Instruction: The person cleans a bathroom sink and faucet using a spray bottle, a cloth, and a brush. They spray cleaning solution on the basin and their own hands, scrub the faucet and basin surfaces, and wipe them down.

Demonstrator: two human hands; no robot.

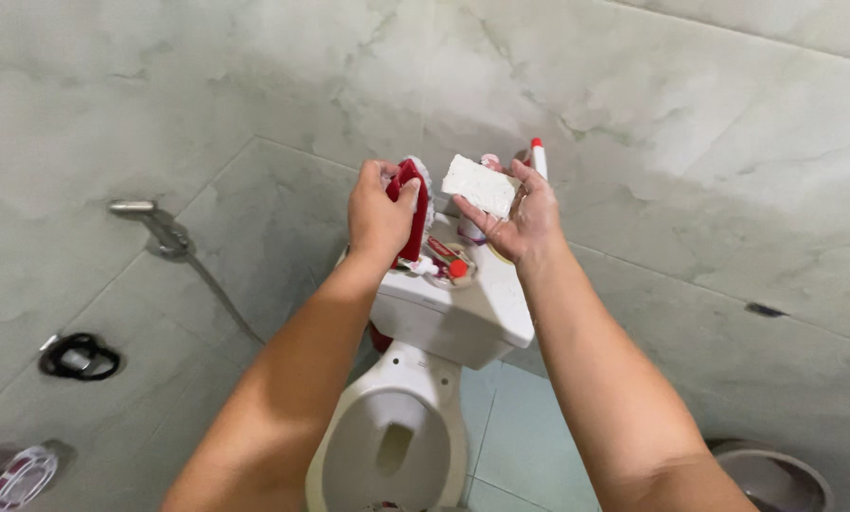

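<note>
My left hand (377, 213) grips a red scrub brush (413, 204) with white bristles, held upright above the toilet tank (463, 318). My right hand (524, 218) holds a white rectangular block (482, 185), like a bar of soap or a sponge, flat on its fingers beside the brush. Both hands hover over the white tank lid, where a small tube with a red cap (447, 261) lies. A bottle with a red-and-white nozzle (539, 156) stands behind my right hand, mostly hidden.
The white toilet bowl (392, 441) sits open below the tank. A spray hose nozzle (150, 218) hangs on the grey marbled wall at left, above a black ring fitting (79, 357). A grey basin rim (776, 474) shows at the lower right.
</note>
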